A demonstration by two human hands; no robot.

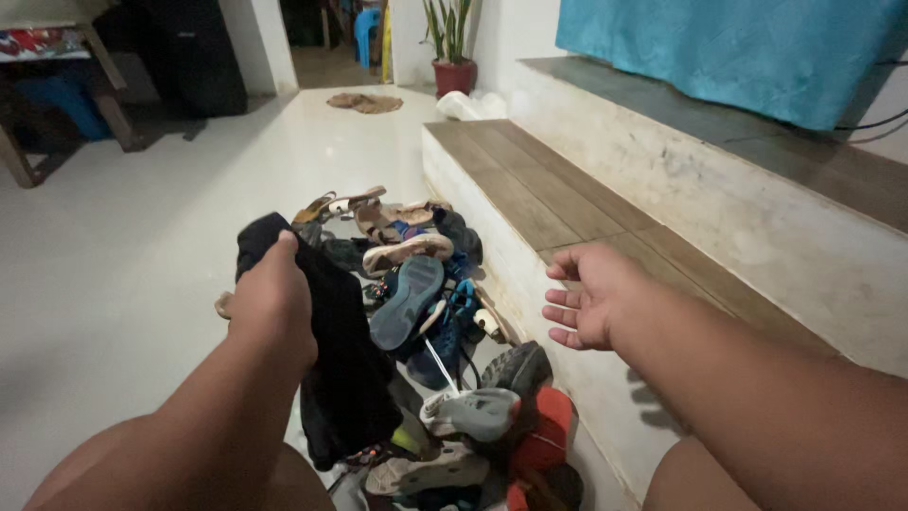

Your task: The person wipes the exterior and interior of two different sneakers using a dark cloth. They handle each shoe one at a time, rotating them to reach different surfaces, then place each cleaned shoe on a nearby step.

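My left hand (274,303) is clamped on a black cloth (336,369), fingers closed over its top edge so the fabric hangs down from my grip in a long dark fold. The cloth dangles above a heap of shoes (426,312) piled on the pale floor (123,255), right against the foot of a tiled step (530,199). My right hand (586,303) holds nothing: it hovers open, fingers spread and slightly curled, palm turned toward the heap, just over the edge of the step. In the pile I can make out tan sandals (378,218) at the far end, a grey-soled shoe (409,301) lying sole up in the middle, a blue sneaker (445,331) beside it, and a red shoe (544,431) nearest me. A potted plant (452,57) stands farther back by the wall, and a blue curtain (738,47) hangs above the upper step.
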